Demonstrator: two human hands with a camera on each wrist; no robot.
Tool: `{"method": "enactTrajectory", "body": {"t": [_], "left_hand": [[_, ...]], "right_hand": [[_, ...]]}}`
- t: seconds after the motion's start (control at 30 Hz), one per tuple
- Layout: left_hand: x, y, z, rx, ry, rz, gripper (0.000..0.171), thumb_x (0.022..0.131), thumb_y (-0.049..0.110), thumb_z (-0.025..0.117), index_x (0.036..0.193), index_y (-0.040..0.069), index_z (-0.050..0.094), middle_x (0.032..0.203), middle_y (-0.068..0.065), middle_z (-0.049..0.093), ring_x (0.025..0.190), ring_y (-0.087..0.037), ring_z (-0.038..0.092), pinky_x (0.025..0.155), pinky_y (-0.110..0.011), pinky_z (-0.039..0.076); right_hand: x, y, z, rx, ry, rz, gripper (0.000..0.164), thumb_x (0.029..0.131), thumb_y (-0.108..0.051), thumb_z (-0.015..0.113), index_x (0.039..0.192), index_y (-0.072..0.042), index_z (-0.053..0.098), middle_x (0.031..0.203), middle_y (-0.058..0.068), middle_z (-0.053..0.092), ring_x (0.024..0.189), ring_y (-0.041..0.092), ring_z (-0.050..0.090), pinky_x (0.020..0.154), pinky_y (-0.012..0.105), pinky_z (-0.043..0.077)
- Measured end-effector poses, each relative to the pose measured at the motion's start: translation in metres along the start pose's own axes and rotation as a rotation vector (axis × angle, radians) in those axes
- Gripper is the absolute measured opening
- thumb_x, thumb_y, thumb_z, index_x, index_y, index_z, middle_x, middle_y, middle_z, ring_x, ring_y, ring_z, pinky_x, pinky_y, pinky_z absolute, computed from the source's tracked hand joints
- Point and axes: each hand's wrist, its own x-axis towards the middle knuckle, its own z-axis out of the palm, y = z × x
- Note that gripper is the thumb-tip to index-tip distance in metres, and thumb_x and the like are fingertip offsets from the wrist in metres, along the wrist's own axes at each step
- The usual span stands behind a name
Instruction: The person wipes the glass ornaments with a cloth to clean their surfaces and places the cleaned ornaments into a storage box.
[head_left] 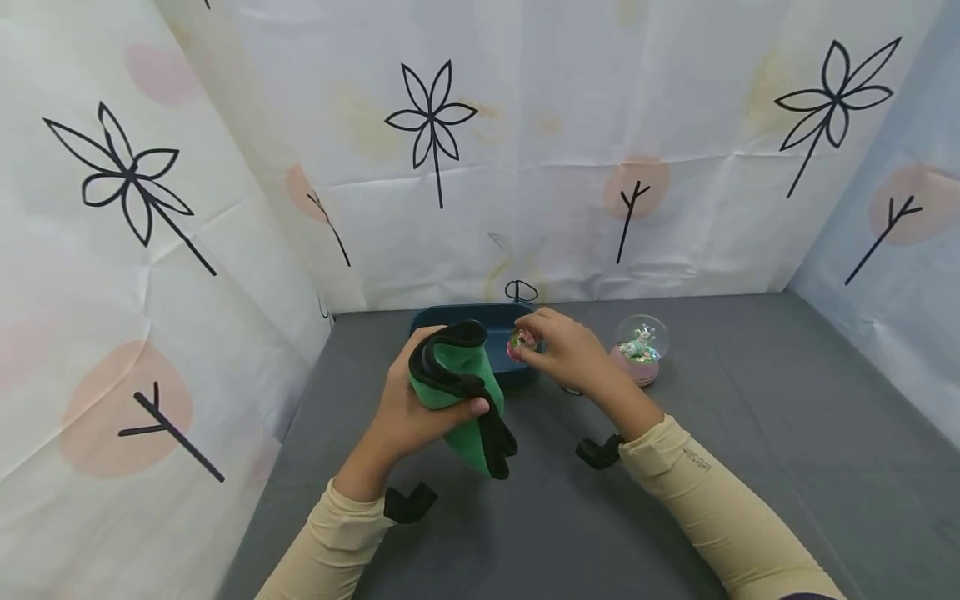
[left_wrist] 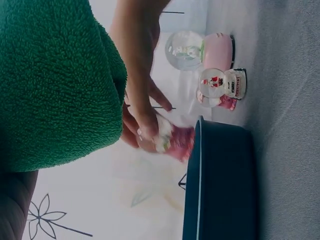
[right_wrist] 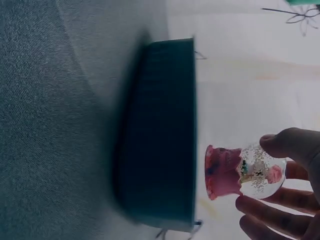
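Observation:
My left hand (head_left: 408, 421) grips a folded green towel (head_left: 465, 442) with black edging, thumb across its front. In the left wrist view the fluffy towel (left_wrist: 60, 95) fills the upper left. The fingers and thumb of my right hand (head_left: 570, 350) pinch a small snow globe (right_wrist: 260, 172) by its clear dome. Its pink base (right_wrist: 223, 172) points down, just above the rim of a dark blue basin (head_left: 517, 377). The basin stands on the table beyond the towel, its long wall (right_wrist: 160, 135) facing the right wrist camera.
Right of the basin stands a larger snow globe (head_left: 642, 340) on a pink base. A small snow globe (left_wrist: 220, 85) with a white base sits near it, partly covering another pink-based one (left_wrist: 228, 103). Printed cloth (head_left: 555, 108) hangs around the grey table (head_left: 750, 400).

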Motion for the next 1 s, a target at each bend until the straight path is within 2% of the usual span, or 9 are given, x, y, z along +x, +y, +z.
{"method": "enactTrajectory", "body": {"t": [0.07,0.37,0.47,0.57,0.67,0.8,1.0], "left_hand": [[-0.001,-0.001,0.001,0.0,-0.012,-0.01,0.079,0.082,0.049,0.092,0.146,0.02,0.056,0.128,-0.005,0.067,0.109,-0.02,0.069,0.095,-0.035,0.06],[-0.003,-0.004,0.001,-0.027,-0.033,-0.067,0.077,0.081,0.036,0.096,0.145,0.026,0.056,0.128,-0.001,0.066,0.11,-0.021,0.068,0.095,-0.037,0.06],[-0.002,-0.004,0.0,-0.028,-0.036,-0.068,0.076,0.081,0.038,0.095,0.145,0.027,0.056,0.128,0.0,0.066,0.11,-0.021,0.067,0.095,-0.038,0.06],[-0.001,-0.005,-0.001,-0.022,-0.028,-0.057,0.077,0.081,0.047,0.093,0.145,0.026,0.056,0.128,-0.001,0.066,0.11,-0.022,0.067,0.096,-0.039,0.06],[-0.001,-0.006,-0.002,-0.015,-0.023,-0.049,0.078,0.081,0.054,0.09,0.145,0.025,0.056,0.127,-0.001,0.066,0.11,-0.022,0.067,0.096,-0.038,0.06],[0.0,-0.006,-0.002,-0.017,-0.027,-0.044,0.078,0.082,0.054,0.09,0.145,0.025,0.056,0.127,-0.001,0.066,0.11,-0.022,0.067,0.095,-0.038,0.06],[0.0,-0.005,-0.002,-0.025,-0.029,-0.041,0.078,0.082,0.055,0.089,0.145,0.025,0.056,0.127,-0.002,0.066,0.109,-0.022,0.067,0.094,-0.038,0.06]], "right_hand": [[0.007,0.003,0.008,-0.076,-0.03,0.006,0.037,0.101,-0.027,0.075,0.134,-0.011,0.07,0.125,0.01,0.07,0.101,0.027,0.072,0.08,0.049,0.061],[0.029,0.018,0.032,-0.175,-0.154,0.044,0.029,0.099,-0.032,0.077,0.123,-0.016,0.075,0.113,0.005,0.073,0.104,0.026,0.071,0.084,0.053,0.06],[0.032,0.02,0.036,-0.187,-0.165,0.039,0.028,0.098,-0.033,0.078,0.12,-0.017,0.076,0.112,0.004,0.073,0.103,0.025,0.071,0.084,0.052,0.061],[0.035,0.022,0.039,-0.2,-0.17,0.02,0.026,0.097,-0.033,0.078,0.117,-0.017,0.076,0.11,0.003,0.074,0.101,0.025,0.072,0.085,0.05,0.061],[0.038,0.023,0.041,-0.2,-0.189,0.017,0.025,0.097,-0.033,0.078,0.116,-0.016,0.077,0.11,0.004,0.075,0.1,0.025,0.072,0.085,0.049,0.061],[0.039,0.025,0.04,-0.19,-0.218,0.035,0.027,0.099,-0.032,0.076,0.119,-0.014,0.077,0.113,0.005,0.076,0.1,0.025,0.072,0.083,0.048,0.061],[0.039,0.025,0.031,-0.105,-0.204,0.064,0.037,0.102,-0.034,0.073,0.13,-0.011,0.073,0.126,0.01,0.073,0.114,0.029,0.07,0.093,0.052,0.06]]}}
